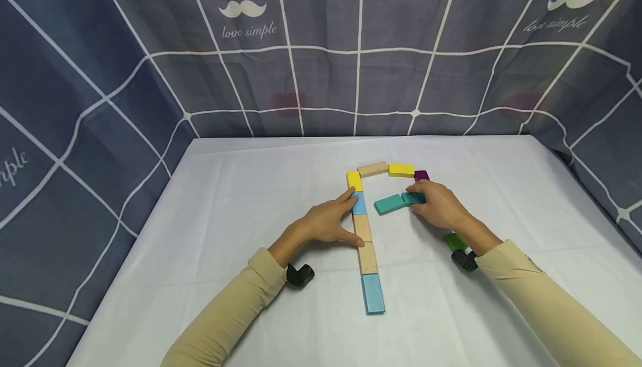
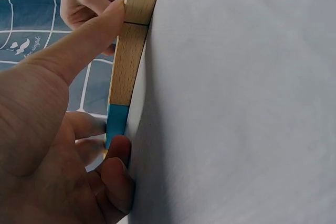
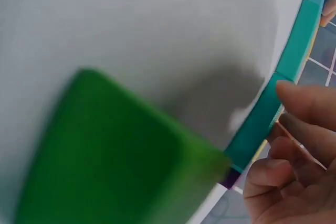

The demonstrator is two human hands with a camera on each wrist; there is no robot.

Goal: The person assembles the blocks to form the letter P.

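Observation:
A column of flat blocks lies on the white cloth: a yellow block (image 1: 354, 181), a light blue block (image 1: 359, 204), two plain wooden blocks (image 1: 361, 228) and a blue block (image 1: 373, 294) at the near end. My left hand (image 1: 328, 220) is spread along its left side, thumb touching the wooden blocks, fingertips at the light blue one. My right hand (image 1: 438, 204) pinches a teal block (image 3: 257, 121) between thumb and fingers. Its end meets another teal block (image 1: 389, 204). A purple block (image 1: 421, 175) lies just beyond that hand, partly covered.
Across the top, a wooden block (image 1: 373, 169) and a yellow block (image 1: 401, 170) form a row. A green block (image 1: 455, 241) lies under my right wrist, large and blurred in the right wrist view. A dark gridded curtain (image 1: 321, 77) surrounds the white table (image 1: 241, 200).

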